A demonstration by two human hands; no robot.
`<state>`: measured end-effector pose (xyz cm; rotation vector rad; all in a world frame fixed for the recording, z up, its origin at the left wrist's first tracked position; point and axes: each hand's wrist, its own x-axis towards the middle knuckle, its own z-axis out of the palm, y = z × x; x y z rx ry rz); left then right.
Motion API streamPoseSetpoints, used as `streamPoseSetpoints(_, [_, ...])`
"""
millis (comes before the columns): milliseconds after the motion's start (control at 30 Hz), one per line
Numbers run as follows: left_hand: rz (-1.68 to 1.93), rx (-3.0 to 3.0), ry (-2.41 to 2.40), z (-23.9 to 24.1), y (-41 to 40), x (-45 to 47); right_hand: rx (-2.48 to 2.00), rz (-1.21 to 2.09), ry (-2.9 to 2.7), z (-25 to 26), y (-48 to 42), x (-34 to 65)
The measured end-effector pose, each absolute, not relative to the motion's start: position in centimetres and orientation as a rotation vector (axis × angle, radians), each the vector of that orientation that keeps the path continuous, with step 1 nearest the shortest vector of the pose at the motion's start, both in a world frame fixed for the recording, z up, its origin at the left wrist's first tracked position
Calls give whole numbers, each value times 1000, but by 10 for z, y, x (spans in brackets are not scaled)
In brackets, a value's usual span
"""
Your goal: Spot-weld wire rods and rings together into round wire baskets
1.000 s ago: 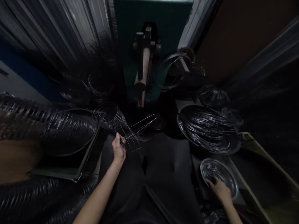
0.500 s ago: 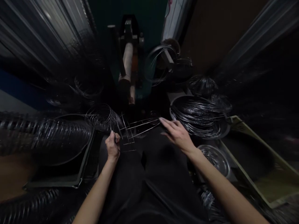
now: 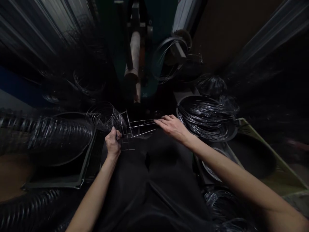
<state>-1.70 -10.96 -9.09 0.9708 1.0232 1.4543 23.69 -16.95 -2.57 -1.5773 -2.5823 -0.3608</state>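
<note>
My left hand (image 3: pixel 112 141) is closed, thumb up, at the near left side of a small wire frame (image 3: pixel 129 120) made of thin crossed metal rods. From that frame, several long thin wires (image 3: pixel 144 126) run to the right. Their far ends meet the fingertips of my right hand (image 3: pixel 172 127), which reaches in from the right with its fingers close together and pinched on them. Just behind my left hand lies a loose coil of wire rings (image 3: pixel 103 116). The dark apron (image 3: pixel 156 180) on my lap is beneath both hands.
A round basin (image 3: pixel 178 104) of bundled wires stands on the right, by a yellowish crate (image 3: pixel 260 137). On the left, stacked wire rings (image 3: pixel 60 132) rest over a dark crate (image 3: pixel 83 175). Ahead is a green machine with a pale cylindrical arm (image 3: pixel 135 53); wire loops (image 3: pixel 164 48) hang beside it.
My right hand has moved left along the wires and its fingers have come together. My left hand and the frame have shifted slightly up and left. The view has tilted a little.
</note>
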Motion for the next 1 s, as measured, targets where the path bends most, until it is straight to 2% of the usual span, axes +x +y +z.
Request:
streamPoseSetpoints(200, [1509, 921, 1012, -89, -105, -15, -1508, -432, -2536, -40, -158, 240])
streamPoseSetpoints(433, [1528, 1173, 1056, -97, -101, -18, -1623, -170, -2490, -51, -167, 247])
streamPoseSetpoints(533, [1557, 1247, 1017, -102, -98, -18, -1916, -87, -2170, -67, -215, 279])
streamPoseSetpoints(633, [1573, 1102, 1037, -103, -99, -19, -2427, -105, -1454, -97, -299, 320])
streamPoseSetpoints(700, [1540, 1000, 1088, -104, -100, -20, -2788, 102, -1146, -127, -352, 348])
streamPoseSetpoints(767, [1537, 955, 1075, -106, -99, -20, -3048, 473, -976, -162, -387, 368])
streamPoseSetpoints(867, [1549, 967, 1010, -108, -97, -21, -3097, 757, -886, -195, -407, 377])
streamPoseSetpoints(1000, [1572, 935, 977, -105, -97, -24, -3075, 719, -790, -193, -410, 372])
